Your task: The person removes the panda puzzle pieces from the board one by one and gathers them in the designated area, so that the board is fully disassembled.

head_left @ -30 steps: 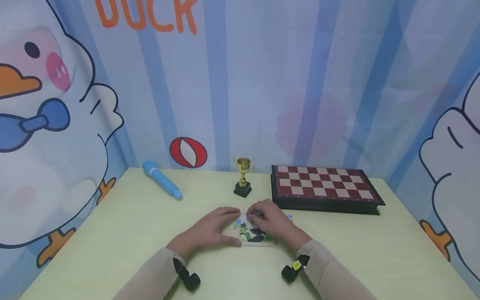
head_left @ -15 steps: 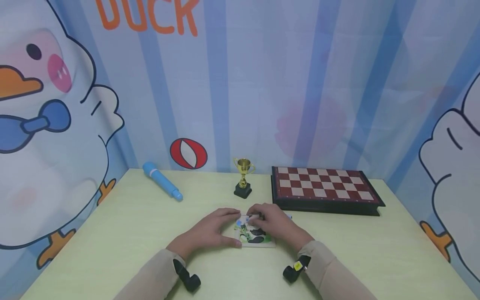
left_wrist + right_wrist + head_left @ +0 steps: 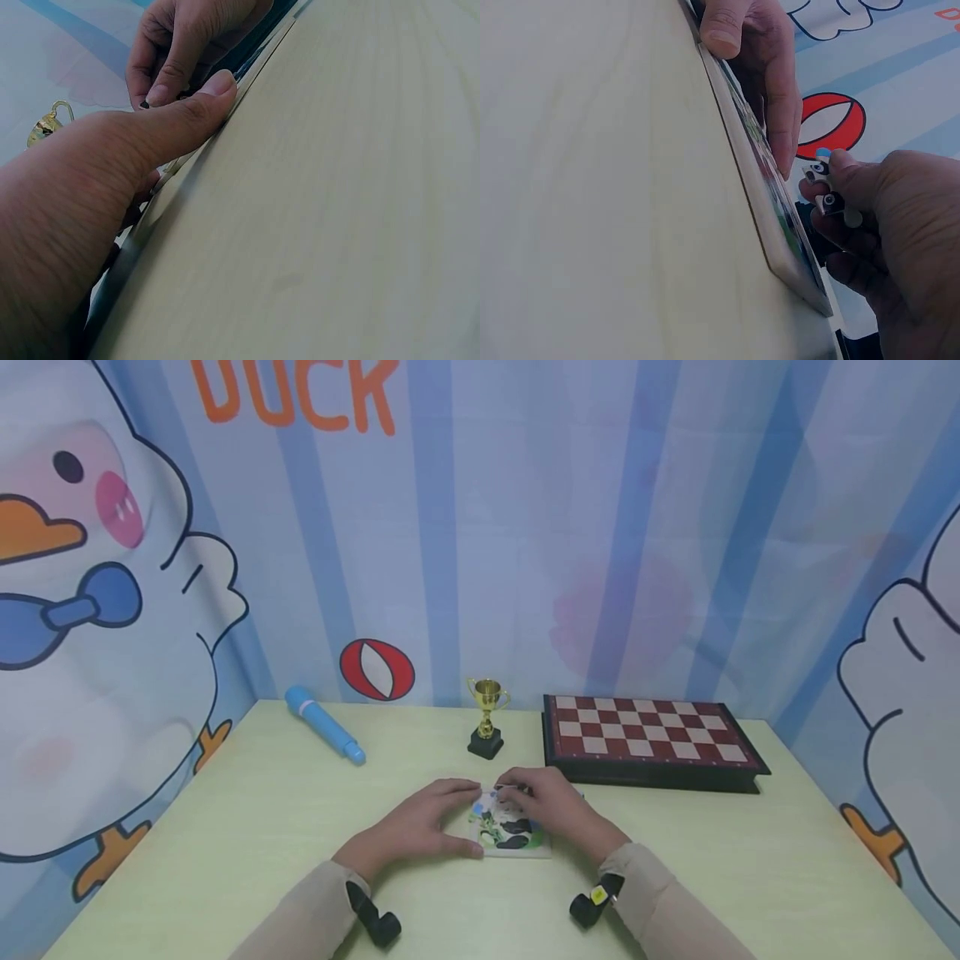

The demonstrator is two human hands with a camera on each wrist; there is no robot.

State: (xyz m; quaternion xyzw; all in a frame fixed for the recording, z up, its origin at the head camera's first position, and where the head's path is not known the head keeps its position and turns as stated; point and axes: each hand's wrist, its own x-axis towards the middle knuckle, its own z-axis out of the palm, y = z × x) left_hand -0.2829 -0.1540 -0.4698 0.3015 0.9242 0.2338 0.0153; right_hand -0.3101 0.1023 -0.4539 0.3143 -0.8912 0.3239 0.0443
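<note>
A small puzzle board (image 3: pixel 517 841) printed with a panda lies flat on the table in front of the person. The left hand (image 3: pixel 423 818) holds its left side, with thumb at the near corner and fingertips at the far one. Above the board's far part, the right hand (image 3: pixel 551 797) pinches a small puzzle piece (image 3: pixel 829 201) between thumb and fingers. The right wrist view shows panda eyes and a bit of blue on this piece. In the same view the board (image 3: pixel 744 157) appears side-on, and the left thumb rests against its near edge.
Behind the hands stands a gold trophy cup (image 3: pixel 486 718) on a black base. A chessboard box (image 3: pixel 648 731) lies at the back right, close beyond the right hand. At the back left rests a blue stick-shaped thing (image 3: pixel 326 724). A printed curtain (image 3: pixel 510 527) hangs behind the table.
The right hand has shifted slightly toward the person and to the right, still pinching the piece; more of the panda picture shows. The left hand stays on the board.
</note>
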